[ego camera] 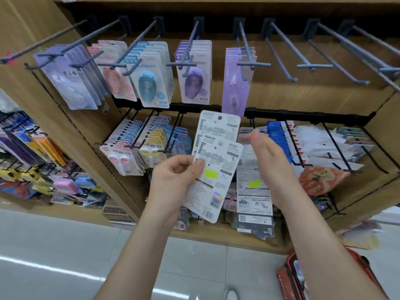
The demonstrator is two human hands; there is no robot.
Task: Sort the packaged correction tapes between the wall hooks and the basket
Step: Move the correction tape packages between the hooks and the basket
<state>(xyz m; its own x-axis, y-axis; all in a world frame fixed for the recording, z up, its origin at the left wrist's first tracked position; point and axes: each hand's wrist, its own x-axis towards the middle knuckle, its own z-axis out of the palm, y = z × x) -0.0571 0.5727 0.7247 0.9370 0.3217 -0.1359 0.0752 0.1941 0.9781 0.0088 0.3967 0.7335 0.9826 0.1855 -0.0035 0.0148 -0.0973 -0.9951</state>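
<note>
Flat carded packs (214, 161), judged light, fairly stiff and slick-faced; liable to slide apart when stacked. Best taken at a lower card edge, leaving the top hang-hole free for a hook. Held fanned, backs to camera, in front of the lower display row. Pinched at the lower left edge by left hand (173, 178), thumb on top. Just right of the packs, right hand (267, 156) loose, grasping nothing; contact not discernible. Bare hooks (290, 43) up right; basket (287, 276) well below.
</note>
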